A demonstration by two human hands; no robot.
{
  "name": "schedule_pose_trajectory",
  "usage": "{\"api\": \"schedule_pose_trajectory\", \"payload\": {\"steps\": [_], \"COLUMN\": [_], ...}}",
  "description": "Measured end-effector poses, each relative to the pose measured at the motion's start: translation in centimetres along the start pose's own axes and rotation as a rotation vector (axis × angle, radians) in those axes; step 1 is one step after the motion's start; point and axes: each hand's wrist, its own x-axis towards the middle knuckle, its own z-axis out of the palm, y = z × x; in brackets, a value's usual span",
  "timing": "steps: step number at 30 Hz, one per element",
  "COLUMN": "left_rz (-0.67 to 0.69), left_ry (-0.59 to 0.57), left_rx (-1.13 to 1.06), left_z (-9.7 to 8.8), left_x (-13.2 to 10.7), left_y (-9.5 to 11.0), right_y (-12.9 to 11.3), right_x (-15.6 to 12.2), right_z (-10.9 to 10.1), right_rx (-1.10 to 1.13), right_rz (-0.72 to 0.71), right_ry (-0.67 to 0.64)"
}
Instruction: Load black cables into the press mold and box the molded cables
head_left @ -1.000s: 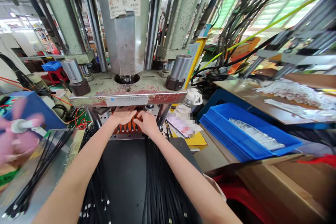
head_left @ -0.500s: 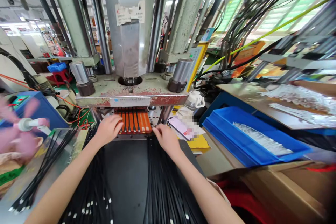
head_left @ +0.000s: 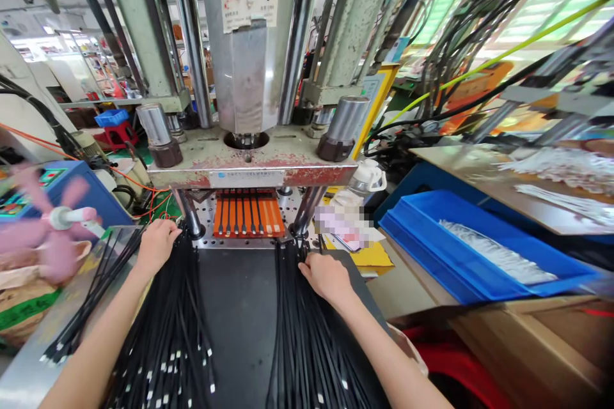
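An orange mould block (head_left: 248, 215) with several black cable ends laid in its grooves sits under the press plate (head_left: 252, 166). My left hand (head_left: 156, 246) rests on the left bundle of black cables (head_left: 165, 332), its fingers curled over their far ends. On the right bundle of black cables (head_left: 300, 332) lies my right hand (head_left: 326, 276), fingers bent and pressing the cables near their tips. Both hands are just in front of the mould, clear of it.
A blue bin (head_left: 474, 255) with white parts stands at the right, beside a metal table (head_left: 503, 179) with more white parts. A pink fan (head_left: 52, 223) spins at the left. A white bottle (head_left: 362, 182) and yellow pad (head_left: 369, 255) lie right of the press.
Both hands have drawn back from the orange mould and moved apart, the left onto the left cable bundle, the right onto the right bundle. The mould now shows uncovered.
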Motion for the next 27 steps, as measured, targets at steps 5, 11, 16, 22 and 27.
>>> {"api": "schedule_pose_trajectory", "payload": {"steps": [5, 11, 16, 22, 27], "left_rz": [0.213, 0.244, 0.322, 0.336, 0.29], "left_ry": [-0.121, -0.234, -0.312, -0.273, -0.221], "left_rx": [-0.415, -0.792, -0.981, -1.143, -1.22], "left_z": [-2.4, -3.7, -5.4, -7.5, -8.4], "left_x": [-0.6, -0.4, -0.1, 0.2, 1.2], "left_y": [7.0, 15.2, 20.1, 22.9, 24.0], "right_y": [0.8, -0.8, -3.9, -4.8, -5.3], "right_x": [-0.1, -3.0, -4.8, -4.4, -5.4], "right_z": [0.5, -1.9, -4.7, -6.0, -5.1], "right_rx": [0.103, 0.65, 1.08, 1.105, 0.963], "right_rz": [-0.011, -0.302, -0.536, -0.622, -0.751], "right_ry": [0.127, 0.401, 0.338, 0.414, 0.393]}}
